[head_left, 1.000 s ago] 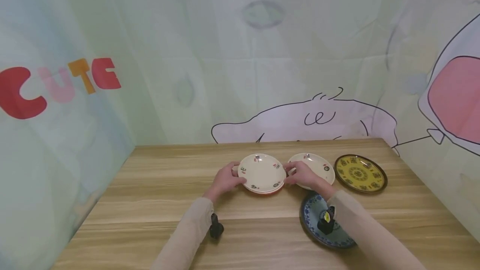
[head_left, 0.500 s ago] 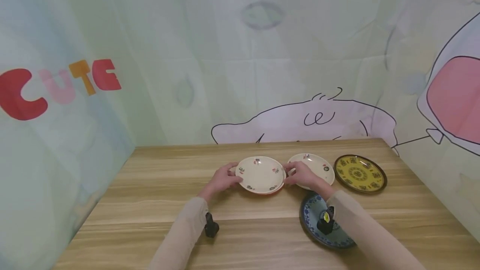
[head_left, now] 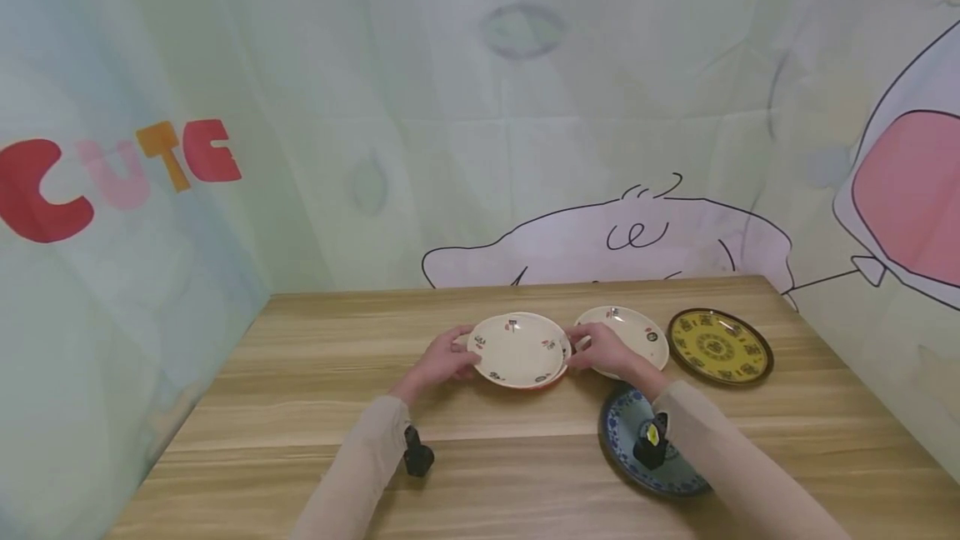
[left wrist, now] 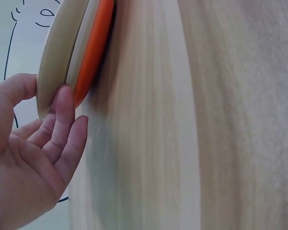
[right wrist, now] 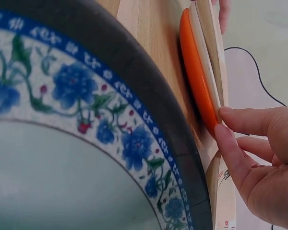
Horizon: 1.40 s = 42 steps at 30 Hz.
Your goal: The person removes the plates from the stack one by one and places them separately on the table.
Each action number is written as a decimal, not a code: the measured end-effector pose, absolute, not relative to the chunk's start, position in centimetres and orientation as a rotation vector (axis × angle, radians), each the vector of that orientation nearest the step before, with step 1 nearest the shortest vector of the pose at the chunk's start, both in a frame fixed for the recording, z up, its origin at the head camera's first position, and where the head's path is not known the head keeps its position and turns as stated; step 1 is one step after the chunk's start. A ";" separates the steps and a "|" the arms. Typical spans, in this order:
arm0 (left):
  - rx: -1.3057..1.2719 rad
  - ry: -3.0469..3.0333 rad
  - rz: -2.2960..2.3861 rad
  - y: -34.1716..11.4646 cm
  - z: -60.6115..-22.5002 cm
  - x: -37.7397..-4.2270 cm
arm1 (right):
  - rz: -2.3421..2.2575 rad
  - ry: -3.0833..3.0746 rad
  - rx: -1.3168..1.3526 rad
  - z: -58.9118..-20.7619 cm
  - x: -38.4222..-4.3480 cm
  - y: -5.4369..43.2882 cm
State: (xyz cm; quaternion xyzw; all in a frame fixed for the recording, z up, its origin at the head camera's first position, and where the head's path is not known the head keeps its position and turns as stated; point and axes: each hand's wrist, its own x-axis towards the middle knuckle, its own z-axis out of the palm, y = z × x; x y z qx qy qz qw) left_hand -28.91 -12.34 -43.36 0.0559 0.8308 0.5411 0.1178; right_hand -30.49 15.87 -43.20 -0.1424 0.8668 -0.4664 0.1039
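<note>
A cream plate with small printed motifs (head_left: pixel 517 348) lies on top of a stack, shifted left over a second cream plate (left wrist: pixel 81 48) and an orange plate (left wrist: pixel 94 52) at the bottom. My left hand (head_left: pixel 441 361) grips the top plate's left rim, thumb above and fingers beneath. At the stack's right side, my right hand (head_left: pixel 603 348) pinches the edge of the lower plates between thumb and finger. In the left wrist view, a wedge-shaped gap opens between the top plate and the one under it.
Another cream plate (head_left: pixel 633 336) lies just right of the stack, partly behind my right hand. Beyond it sits a yellow dark-rimmed plate (head_left: pixel 720 348). A blue floral plate (head_left: pixel 626 465) lies beneath my right forearm. Printed cloth (head_left: pixel 337 148) hangs behind the wooden table (head_left: pixel 300 407).
My left hand has moved slightly left and drawn the top plate with it, so more of the lower plates' right edge shows. My right hand has stayed in place.
</note>
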 end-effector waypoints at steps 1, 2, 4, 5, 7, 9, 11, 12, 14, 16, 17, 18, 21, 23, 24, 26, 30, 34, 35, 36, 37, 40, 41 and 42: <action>0.168 2.418 1.592 -12.4 -43.4 -28.9 | -1.388 2.550 -0.423 -43.2 -30.5 15.9; 0.173 2.405 1.603 -12.5 -43.4 -28.9 | -1.398 2.544 -0.430 -43.2 -30.5 15.8; 0.180 2.377 1.627 -12.7 -43.5 -28.9 | -1.409 2.540 -0.449 -43.2 -30.4 15.8; 0.177 2.361 1.639 -12.8 -43.5 -28.8 | -1.411 2.542 -0.454 -43.2 -30.4 15.8; 0.168 2.330 1.670 -13.1 -43.4 -28.7 | -1.421 2.539 -0.465 -43.3 -30.4 15.8; 0.150 2.306 1.697 -13.4 -43.4 -28.5 | -1.424 2.537 -0.473 -43.4 -30.4 15.8; 0.129 2.286 1.722 -13.7 -43.3 -28.3 | -1.431 2.533 -0.474 -43.4 -30.4 15.8; 0.118 2.276 1.733 -13.9 -43.2 -28.3 | -1.433 2.532 -0.474 -43.4 -30.4 15.8; 0.109 2.265 1.743 -14.2 -43.2 -28.1 | -1.436 2.532 -0.473 -43.4 -30.4 15.8; 0.100 2.258 1.748 -14.5 -43.0 -27.9 | -1.432 2.539 -0.473 -43.4 -30.4 15.8; 0.101 2.258 1.747 -14.6 -43.0 -27.7 | -1.429 2.544 -0.470 -43.4 -30.4 15.8; 0.092 2.253 1.751 -14.7 -42.9 -27.6 | -1.427 2.545 -0.467 -43.4 -30.4 15.8; 0.102 2.254 1.761 -15.0 -42.6 -27.2 | -1.423 2.547 -0.466 -43.4 -30.4 15.9; 0.107 2.259 1.773 -15.2 -42.6 -27.0 | -1.429 2.542 -0.463 -43.4 -30.4 15.9; 0.104 2.258 1.784 -15.3 -42.6 -26.9 | -1.432 2.538 -0.465 -43.4 -30.4 15.9; 0.105 2.261 1.795 -15.6 -42.7 -26.9 | -1.434 2.536 -0.469 -43.4 -30.4 15.9; 0.075 2.274 1.790 -16.1 -42.9 -26.8 | -1.427 2.540 -0.477 -43.4 -30.4 15.9; 0.054 2.277 1.783 -16.6 -42.7 -26.6 | -1.428 2.540 -0.479 -43.5 -30.4 16.0; 0.048 2.278 1.787 -16.8 -42.6 -26.6 | -1.430 2.537 -0.479 -43.5 -30.4 16.0; 0.044 2.280 1.791 -16.9 -42.6 -26.5 | -1.432 2.535 -0.477 -43.5 -30.4 16.0; 0.043 2.280 1.795 -17.1 -42.6 -26.6 | -1.433 2.534 -0.474 -43.5 -30.4 16.0; 0.024 2.281 1.815 -17.8 -42.7 -26.6 | -1.423 2.539 -0.470 -43.4 -30.4 15.9; 0.023 2.278 1.827 -18.1 -42.7 -26.6 | -1.420 2.542 -0.471 -43.4 -30.4 15.9; 0.018 2.274 1.836 -18.5 -42.8 -26.6 | -1.416 2.546 -0.472 -43.4 -30.3 15.8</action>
